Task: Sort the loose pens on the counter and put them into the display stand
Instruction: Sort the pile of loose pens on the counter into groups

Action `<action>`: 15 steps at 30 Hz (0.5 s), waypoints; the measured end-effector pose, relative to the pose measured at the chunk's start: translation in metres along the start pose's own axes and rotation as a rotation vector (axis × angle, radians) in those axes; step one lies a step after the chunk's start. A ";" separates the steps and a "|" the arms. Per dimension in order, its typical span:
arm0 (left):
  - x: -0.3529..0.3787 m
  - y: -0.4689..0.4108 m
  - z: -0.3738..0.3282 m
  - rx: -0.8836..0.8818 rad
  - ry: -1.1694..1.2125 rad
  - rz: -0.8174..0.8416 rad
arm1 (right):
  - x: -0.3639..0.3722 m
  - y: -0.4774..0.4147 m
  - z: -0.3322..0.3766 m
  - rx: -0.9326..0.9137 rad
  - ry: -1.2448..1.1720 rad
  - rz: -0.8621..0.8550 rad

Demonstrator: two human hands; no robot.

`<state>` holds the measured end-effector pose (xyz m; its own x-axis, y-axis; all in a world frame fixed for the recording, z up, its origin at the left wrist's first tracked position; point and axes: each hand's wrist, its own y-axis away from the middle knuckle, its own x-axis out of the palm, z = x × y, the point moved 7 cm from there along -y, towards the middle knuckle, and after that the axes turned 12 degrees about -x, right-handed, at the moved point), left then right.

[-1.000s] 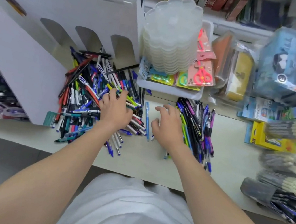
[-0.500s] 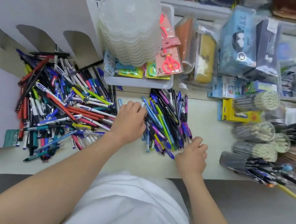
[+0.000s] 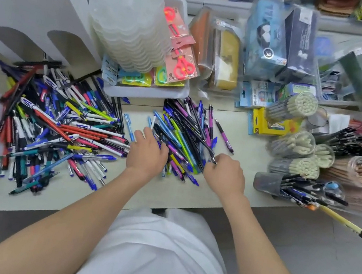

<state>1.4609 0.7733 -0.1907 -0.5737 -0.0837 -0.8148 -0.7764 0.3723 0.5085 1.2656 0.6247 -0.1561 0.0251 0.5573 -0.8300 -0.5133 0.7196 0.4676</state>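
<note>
A big heap of mixed loose pens lies on the counter's left, against the white display stand with its arched slots. A smaller pile of dark, purple and blue pens lies in the middle. My left hand rests palm down on that pile's left edge, fingers spread over the pens and holding none. My right hand is at the pile's lower right edge, fingers pinched on the end of a black pen. One light blue pen lies alone between the two piles.
A stack of translucent plastic containers stands in a white tray with scissors packs behind the piles. Tubs of pencils and a tipped cup of pens crowd the right. A yellow pencil overhangs the counter's front edge.
My left hand left the big heap and moved right onto the smaller pile. My right hand went to the pile's lower right edge and closed on a black pen. The view swung right.
</note>
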 end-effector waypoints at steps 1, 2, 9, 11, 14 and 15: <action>0.005 0.001 0.002 -0.042 -0.025 0.034 | -0.004 -0.002 0.001 -0.019 -0.010 0.018; 0.011 0.002 0.004 -0.071 -0.048 0.066 | -0.008 -0.006 0.001 -0.044 -0.050 0.025; 0.019 0.006 -0.003 -0.163 -0.005 0.077 | -0.011 -0.048 0.045 -0.351 -0.357 -0.066; 0.015 0.007 -0.006 -0.179 0.023 0.042 | -0.007 -0.059 0.050 -0.433 -0.294 -0.122; 0.008 0.004 -0.005 -0.198 0.050 -0.042 | -0.019 -0.073 0.024 -0.335 -0.263 -0.356; 0.006 0.002 -0.004 -0.219 0.047 -0.066 | -0.023 -0.080 0.010 -0.254 -0.210 -0.383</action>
<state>1.4550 0.7704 -0.1933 -0.5270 -0.1460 -0.8373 -0.8480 0.1556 0.5066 1.3145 0.5584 -0.1715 0.4111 0.3625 -0.8364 -0.6255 0.7796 0.0305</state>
